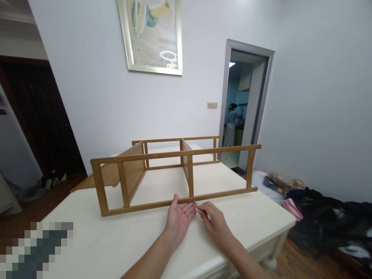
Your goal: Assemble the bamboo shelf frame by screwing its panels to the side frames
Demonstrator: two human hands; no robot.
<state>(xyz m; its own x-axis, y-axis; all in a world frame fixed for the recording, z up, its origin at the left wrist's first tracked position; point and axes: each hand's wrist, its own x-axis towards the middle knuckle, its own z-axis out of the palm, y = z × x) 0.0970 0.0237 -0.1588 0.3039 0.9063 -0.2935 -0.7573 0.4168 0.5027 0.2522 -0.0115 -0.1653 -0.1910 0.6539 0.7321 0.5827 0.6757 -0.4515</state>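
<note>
At six o'clock, the left hand [179, 217] is lying palm up, fingers extended, just beside the lower rail [223, 194] of a wooden frame [190, 174]; whether they are touching it, I cannot tell. Toward five, the right hand [215, 221] is pinching a thin piece [195, 202], too small to identify, between thumb and forefinger. The wooden frame is resting at the clock's centre on a white table [139, 240]. At four, a dark heap [316, 217] is lying past the table, too blurred for reading any lettering.
</note>
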